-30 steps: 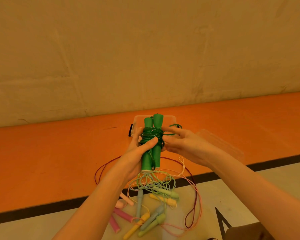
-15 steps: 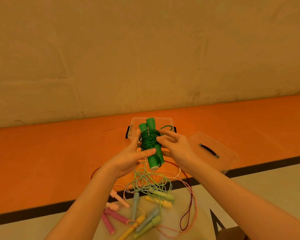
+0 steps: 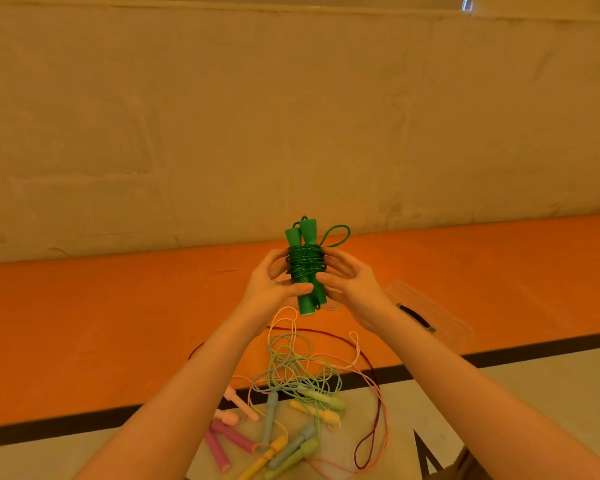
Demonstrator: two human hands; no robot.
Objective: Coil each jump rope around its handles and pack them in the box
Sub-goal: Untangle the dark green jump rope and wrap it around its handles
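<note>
A green jump rope (image 3: 305,265) stands upright between my hands, its cord coiled tightly round the two handles, with one loose loop sticking out to the upper right. My left hand (image 3: 274,285) grips the bundle from the left, thumb across the lower handles. My right hand (image 3: 350,285) holds it from the right with curled fingers. The clear box is hidden behind my hands and the bundle.
A clear plastic lid (image 3: 426,313) with a black handle lies on the orange floor to the right. A tangle of loose jump ropes (image 3: 291,410) in pink, yellow, blue, pale green and dark red lies near me. A wall stands behind.
Both hands have lifted the green bundle higher and set it upright. The loose loop now stands out at the upper right. The view tilted up, so the box is covered.
</note>
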